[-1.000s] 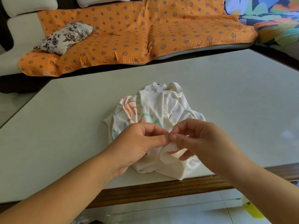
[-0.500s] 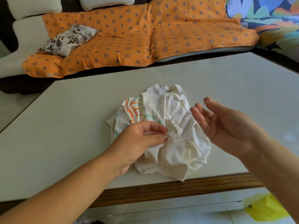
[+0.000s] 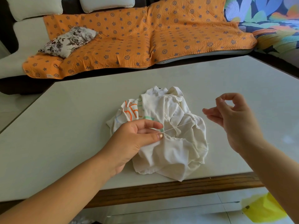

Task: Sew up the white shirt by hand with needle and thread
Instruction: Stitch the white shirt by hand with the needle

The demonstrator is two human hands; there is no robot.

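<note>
A crumpled white shirt (image 3: 174, 139) with an orange and green print lies near the front edge of the pale table (image 3: 72, 126). My left hand (image 3: 137, 139) pinches a fold of the shirt between thumb and fingers. A thin white thread (image 3: 178, 126) runs taut from that pinched spot up and to the right across the cloth. My right hand (image 3: 231, 117) is raised to the right of the shirt, thumb and forefinger pinched together, the other fingers spread. The needle is too small to make out.
The table's wooden front edge (image 3: 161, 189) is just below the shirt. Behind the table stands a sofa with an orange patterned cover (image 3: 137, 38) and a floral cushion (image 3: 69, 41). A yellow object (image 3: 265, 209) lies on the floor at lower right.
My right hand has left the pinched fold and drawn away up and to the right, pulling the thread taut. My left hand has kept its hold on the shirt.
</note>
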